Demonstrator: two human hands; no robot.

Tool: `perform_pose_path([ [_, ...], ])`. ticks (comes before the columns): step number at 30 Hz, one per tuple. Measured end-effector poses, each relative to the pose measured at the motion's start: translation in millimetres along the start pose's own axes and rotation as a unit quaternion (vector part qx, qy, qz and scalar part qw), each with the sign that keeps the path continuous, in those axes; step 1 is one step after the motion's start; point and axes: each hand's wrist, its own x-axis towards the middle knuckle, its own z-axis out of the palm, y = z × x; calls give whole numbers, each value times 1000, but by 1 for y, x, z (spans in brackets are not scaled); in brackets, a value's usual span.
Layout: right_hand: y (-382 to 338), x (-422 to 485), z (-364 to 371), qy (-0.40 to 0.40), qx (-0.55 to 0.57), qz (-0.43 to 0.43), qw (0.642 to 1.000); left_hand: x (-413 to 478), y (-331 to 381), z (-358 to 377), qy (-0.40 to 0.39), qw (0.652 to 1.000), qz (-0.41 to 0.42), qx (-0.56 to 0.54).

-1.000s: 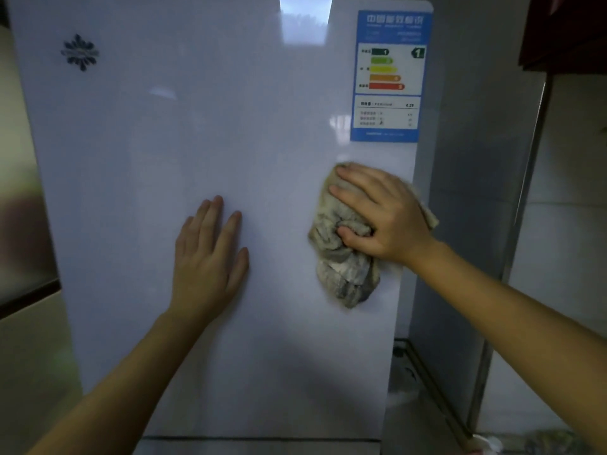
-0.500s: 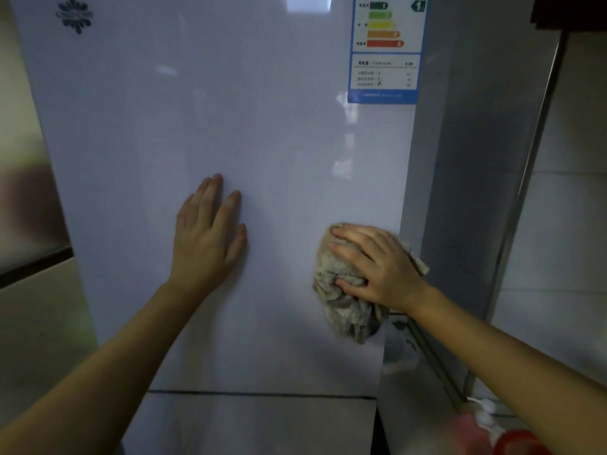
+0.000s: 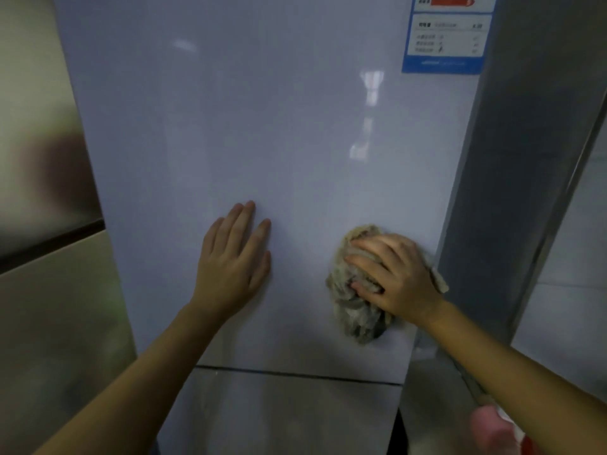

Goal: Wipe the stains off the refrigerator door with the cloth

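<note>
The glossy white refrigerator door fills the middle of the head view. My right hand grips a crumpled grey-beige cloth and presses it against the door near its right edge, low on the upper door. My left hand lies flat on the door to the left of the cloth, fingers straight and pointing up. I cannot make out any stains on the shiny surface.
A blue energy label sits at the door's top right. A seam separates the upper door from the lower one. A beige cabinet stands at the left, a grey side panel at the right, and a blurred red object at the bottom right.
My right hand has dragged the cloth down the door's right side, from just under the label to near the seam. The view has tilted downward. My left hand stayed flat on the door.
</note>
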Motion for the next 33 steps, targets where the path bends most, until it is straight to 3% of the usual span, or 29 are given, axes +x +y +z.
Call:
perform_pose_path([
  [3,-24,-38,18,-64,23,-90,994,-12,3,4,-6,1000,-4,-1],
  [6,-39,-65,28,-93,38,-124,987,-21,3,6,-3,1000,-7,-9],
  [11,-34,-62,22,-74,-3,-109,991,-40,0,11,1,999,-26,-21],
  [17,-31,-62,17,-50,-16,-24,998,-76,1,19,-8,997,-64,-47],
  [24,-82,-121,54,-126,63,-132,981,-106,-18,18,-6,995,-99,-18],
  [28,-93,-124,62,-135,78,-147,977,-118,-34,11,-19,994,-103,1],
  [33,-75,-61,47,-75,57,-56,994,-122,-55,1,-27,992,-124,16],
])
